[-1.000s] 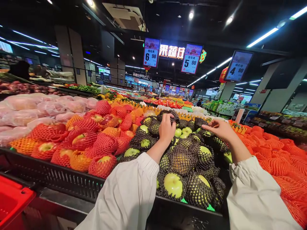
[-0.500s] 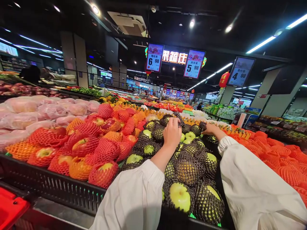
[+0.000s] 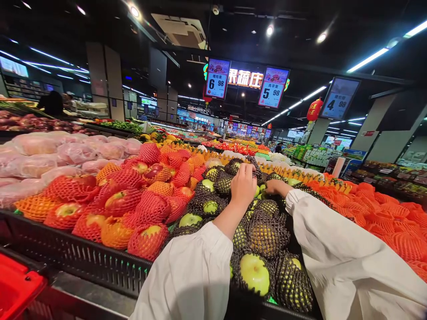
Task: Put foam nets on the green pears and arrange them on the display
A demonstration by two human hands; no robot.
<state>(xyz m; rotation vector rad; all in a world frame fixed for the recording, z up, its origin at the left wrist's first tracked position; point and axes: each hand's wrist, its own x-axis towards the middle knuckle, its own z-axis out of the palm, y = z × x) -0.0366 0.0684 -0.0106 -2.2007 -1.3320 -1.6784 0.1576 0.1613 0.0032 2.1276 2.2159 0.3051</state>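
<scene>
A heap of green apples (image 3: pixel 255 273) in black foam nets fills the bin in front of me. My left hand (image 3: pixel 243 186) reaches to the top of the heap, its fingers curled over a black-netted apple (image 3: pixel 233 167) at the back. My right hand (image 3: pixel 275 187) lies low among the bare green apples just right of the left hand. Its fingers are hidden behind the left hand. Both arms wear white sleeves.
Red apples (image 3: pixel 123 200) in red and orange nets fill the black crate (image 3: pixel 83 258) to the left. Orange-netted fruit (image 3: pixel 393 231) lies to the right and pink bagged fruit (image 3: pixel 40 155) at far left. A red basket (image 3: pixel 16 289) sits at bottom left. Price signs (image 3: pixel 216 80) hang overhead.
My right hand has come in from the right and dropped down beside the left hand. The left hand has stayed on the top netted apple. The view has shifted slightly right.
</scene>
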